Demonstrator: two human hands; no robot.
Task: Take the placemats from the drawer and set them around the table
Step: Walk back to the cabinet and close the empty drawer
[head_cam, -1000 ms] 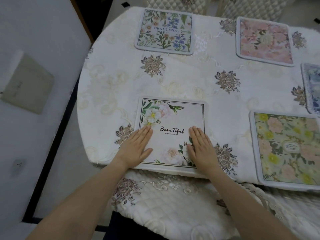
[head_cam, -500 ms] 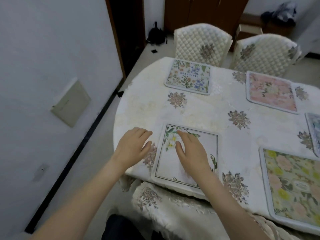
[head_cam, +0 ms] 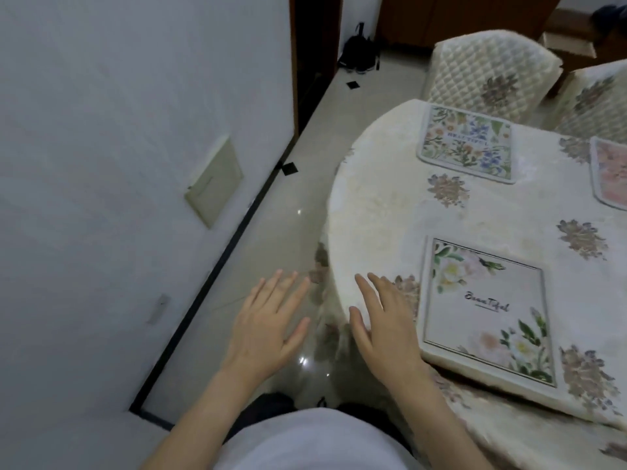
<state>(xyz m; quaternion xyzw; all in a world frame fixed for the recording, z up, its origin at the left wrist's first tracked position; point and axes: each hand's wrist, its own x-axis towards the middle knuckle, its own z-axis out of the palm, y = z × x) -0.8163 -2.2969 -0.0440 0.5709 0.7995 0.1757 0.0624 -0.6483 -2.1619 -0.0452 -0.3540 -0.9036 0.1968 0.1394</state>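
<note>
A white floral placemat (head_cam: 488,310) lettered "Beautiful" lies flat near the table's front edge. A second placemat (head_cam: 466,144) with green and blue flowers lies at the far side, and a pink placemat (head_cam: 610,174) is cut off by the right border. The table (head_cam: 376,205) wears a cream cloth with brown flower motifs. My left hand (head_cam: 268,323) hovers over the floor left of the table, fingers spread and empty. My right hand (head_cam: 383,320) is over the table's left edge, just left of the white placemat, also spread and empty.
A white wall (head_cam: 118,164) with a beige panel (head_cam: 215,183) runs along the left. Between wall and table is a glossy tiled floor strip (head_cam: 271,232). Two quilted chairs (head_cam: 488,72) stand behind the table. A dark doorway and a black bag (head_cam: 359,52) lie beyond.
Both hands have come off the white placemat and moved left past the table edge. The view has swung left toward the wall and floor.
</note>
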